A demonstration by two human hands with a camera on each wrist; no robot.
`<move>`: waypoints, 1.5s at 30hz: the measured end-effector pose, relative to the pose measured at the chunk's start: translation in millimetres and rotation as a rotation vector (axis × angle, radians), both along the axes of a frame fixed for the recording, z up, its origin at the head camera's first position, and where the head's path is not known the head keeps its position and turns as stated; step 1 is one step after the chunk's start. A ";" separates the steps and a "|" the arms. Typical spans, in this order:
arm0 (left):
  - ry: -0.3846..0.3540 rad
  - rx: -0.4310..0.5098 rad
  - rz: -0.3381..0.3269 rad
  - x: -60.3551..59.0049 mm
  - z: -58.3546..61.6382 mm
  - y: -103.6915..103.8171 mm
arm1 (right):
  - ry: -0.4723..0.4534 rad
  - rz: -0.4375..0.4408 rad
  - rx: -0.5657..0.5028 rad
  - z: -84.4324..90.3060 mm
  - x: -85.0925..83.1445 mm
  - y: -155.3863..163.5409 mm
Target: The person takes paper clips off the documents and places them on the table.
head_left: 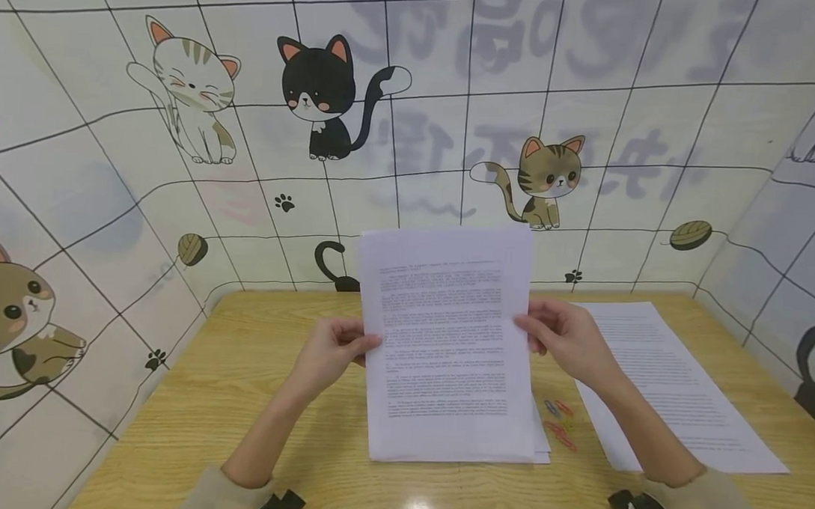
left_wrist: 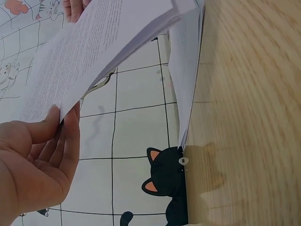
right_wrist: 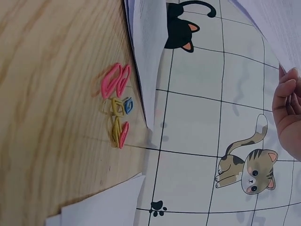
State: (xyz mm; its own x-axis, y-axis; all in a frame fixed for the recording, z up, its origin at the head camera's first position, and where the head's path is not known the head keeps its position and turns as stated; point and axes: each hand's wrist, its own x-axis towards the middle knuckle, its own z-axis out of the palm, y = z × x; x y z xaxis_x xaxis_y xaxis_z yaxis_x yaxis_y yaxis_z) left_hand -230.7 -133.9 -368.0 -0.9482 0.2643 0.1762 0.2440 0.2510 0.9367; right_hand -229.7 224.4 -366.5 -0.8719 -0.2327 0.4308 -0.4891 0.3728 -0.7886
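Note:
A stack of printed paper sheets (head_left: 445, 338) is held up, tilted toward me, over the table. At its left edge my left hand (head_left: 333, 349) pinches it between thumb and fingers. My right hand (head_left: 566, 339) pinches the opposite edge, a little higher. In the left wrist view, the thumb of the left hand (left_wrist: 37, 165) lies on the printed face, fingers behind. Only part of the right hand (right_wrist: 289, 108) shows in the right wrist view, at the sheets' corner. More sheets (head_left: 541, 443) lie on the table below, mostly hidden by the held stack.
Several pink, yellow and blue paper clips (right_wrist: 116, 106) lie on the wooden table (head_left: 240, 406), right of the lower sheets. Farther right lies another set of printed sheets (head_left: 672, 391), partly behind my right forearm. A tiled wall with cat drawings (head_left: 436, 203) borders the table's back.

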 end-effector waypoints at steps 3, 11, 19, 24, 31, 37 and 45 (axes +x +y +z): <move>-0.002 -0.010 0.070 1.3 2.4 -0.6 | -0.002 0.027 -0.021 0.5 -1.4 -2.1; -0.031 0.037 0.152 -1.9 8.3 -11.7 | -0.043 0.118 -0.037 -0.4 -3.7 -10.5; -0.031 0.080 0.159 -6.6 9.8 -17.6 | -0.031 0.082 -0.024 2.9 -2.8 -23.0; -0.024 0.093 0.134 -7.7 10.8 -22.2 | -0.023 0.028 -0.049 6.4 -3.1 -30.5; -0.047 0.042 0.137 -7.1 10.9 -36.2 | -0.062 -0.027 -0.085 9.3 -7.2 -46.5; -0.063 0.015 0.186 -9.6 6.5 -49.6 | -0.051 -0.046 -0.102 1.8 -16.7 -61.8; -0.069 -0.038 0.252 -14.1 2.3 -73.4 | -0.056 -0.021 -0.123 -7.4 -29.3 -88.8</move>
State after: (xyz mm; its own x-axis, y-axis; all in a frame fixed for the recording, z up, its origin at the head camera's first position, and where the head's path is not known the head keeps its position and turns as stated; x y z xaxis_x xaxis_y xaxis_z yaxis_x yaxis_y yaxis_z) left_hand -244.7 -207.3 -365.7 -0.9944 0.0231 0.1033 0.1051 0.3315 0.9376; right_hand -259.0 135.7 -373.9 -0.8997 -0.1624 0.4052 -0.4358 0.2809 -0.8551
